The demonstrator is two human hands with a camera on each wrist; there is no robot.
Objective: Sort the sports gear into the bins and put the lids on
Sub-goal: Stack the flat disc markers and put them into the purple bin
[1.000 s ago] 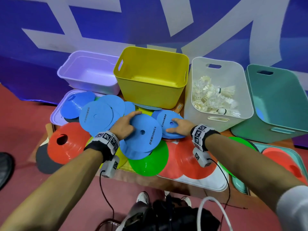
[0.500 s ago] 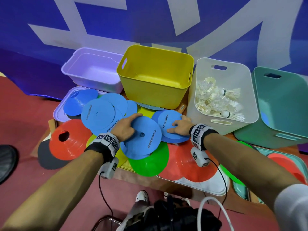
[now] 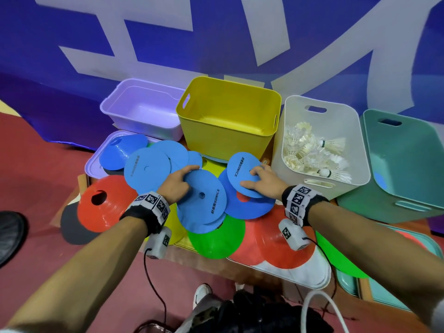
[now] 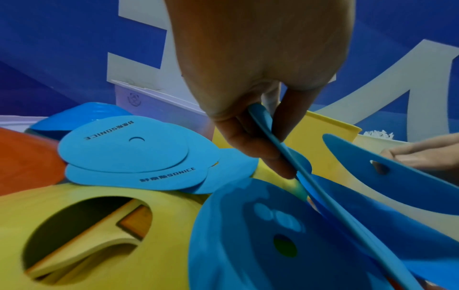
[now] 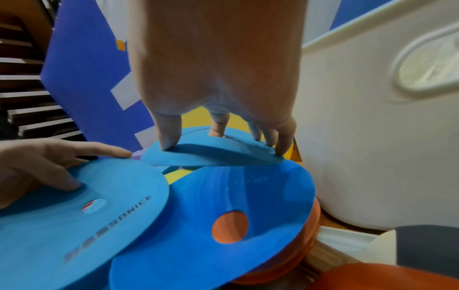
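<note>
The left hand pinches the rim of a flat blue disc between thumb and fingers, tilting it up off the pile of blue, red, green and yellow cones and discs on the low table. The right hand grips a smaller blue disc, fingertips curled over its edge and bending it, just above a blue cone. Behind the pile stand four open bins: lilac bin, yellow bin, white bin holding shuttlecocks, and green bin.
</note>
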